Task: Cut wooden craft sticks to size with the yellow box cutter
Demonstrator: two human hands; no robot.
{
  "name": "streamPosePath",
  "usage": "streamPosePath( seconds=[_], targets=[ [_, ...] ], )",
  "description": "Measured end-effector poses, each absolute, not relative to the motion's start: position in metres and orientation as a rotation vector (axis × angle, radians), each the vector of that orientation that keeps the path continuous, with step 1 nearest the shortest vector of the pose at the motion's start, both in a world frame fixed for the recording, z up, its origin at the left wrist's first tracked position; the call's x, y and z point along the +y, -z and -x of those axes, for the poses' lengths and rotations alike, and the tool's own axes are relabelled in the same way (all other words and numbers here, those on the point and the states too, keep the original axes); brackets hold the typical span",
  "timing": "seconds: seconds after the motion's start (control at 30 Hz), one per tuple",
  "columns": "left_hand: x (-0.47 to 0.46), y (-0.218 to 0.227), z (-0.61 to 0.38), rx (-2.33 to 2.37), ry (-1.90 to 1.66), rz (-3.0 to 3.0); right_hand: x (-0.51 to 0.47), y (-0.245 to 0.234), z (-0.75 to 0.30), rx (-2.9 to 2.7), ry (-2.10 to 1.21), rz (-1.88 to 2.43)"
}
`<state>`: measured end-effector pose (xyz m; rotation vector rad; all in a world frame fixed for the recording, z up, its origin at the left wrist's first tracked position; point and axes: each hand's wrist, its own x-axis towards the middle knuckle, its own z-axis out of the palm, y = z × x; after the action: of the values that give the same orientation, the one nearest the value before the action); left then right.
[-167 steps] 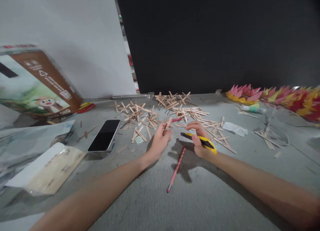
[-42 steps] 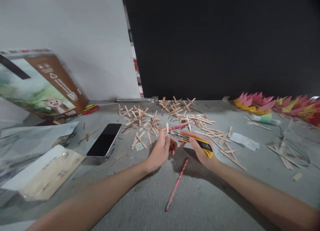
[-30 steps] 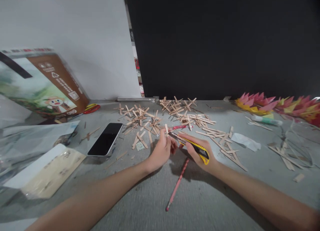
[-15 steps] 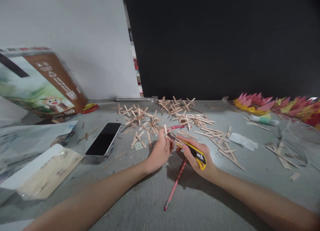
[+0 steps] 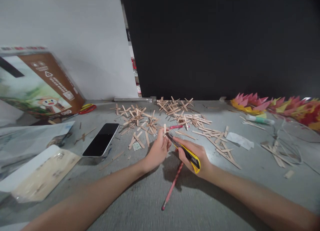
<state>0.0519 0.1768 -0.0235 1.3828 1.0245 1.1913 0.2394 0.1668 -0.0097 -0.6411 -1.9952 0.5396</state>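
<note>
Pinched upright in the fingers of my left hand (image 5: 159,147) is a small wooden craft stick (image 5: 164,128). My right hand (image 5: 197,156) grips a yellow and black utility knife (image 5: 188,153), its tip pointing up and left against or very close to the stick; whether it touches I cannot tell. Below the hands lies a pink pencil (image 5: 170,193) with a twisted upper part. Just beyond my fingers is a red strip-like thing (image 5: 176,127). Behind it spreads a pile of crossed craft sticks (image 5: 136,117), with more loose sticks (image 5: 220,137) to the right.
A smartphone (image 5: 101,140) lies left of my hands, beside a clear packet (image 5: 47,174). Red-yellow scissors (image 5: 87,108) rest near a printed bag (image 5: 42,84). At right are a glue stick (image 5: 260,120), crumpled tissue (image 5: 240,141) and pink-yellow paper petals (image 5: 252,102). Panels stand behind the table.
The knife and my right hand have shifted slightly left and down, the blade now steeper beside the stick. My left hand keeps its hold. The whole view has shifted a little.
</note>
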Motion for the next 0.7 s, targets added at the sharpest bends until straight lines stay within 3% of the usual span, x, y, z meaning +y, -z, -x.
streamPosePath(
  seconds=[0.2, 0.7],
  targets=[
    [0.180, 0.030, -0.051, 0.972, -1.166, -1.369, 0.176, 0.011, -0.244, -2.073, -0.457, 0.565],
    [0.173, 0.020, -0.051, 1.080, -1.122, -1.515, 0.164, 0.003, -0.243, -1.875, -0.728, 0.794]
  ],
)
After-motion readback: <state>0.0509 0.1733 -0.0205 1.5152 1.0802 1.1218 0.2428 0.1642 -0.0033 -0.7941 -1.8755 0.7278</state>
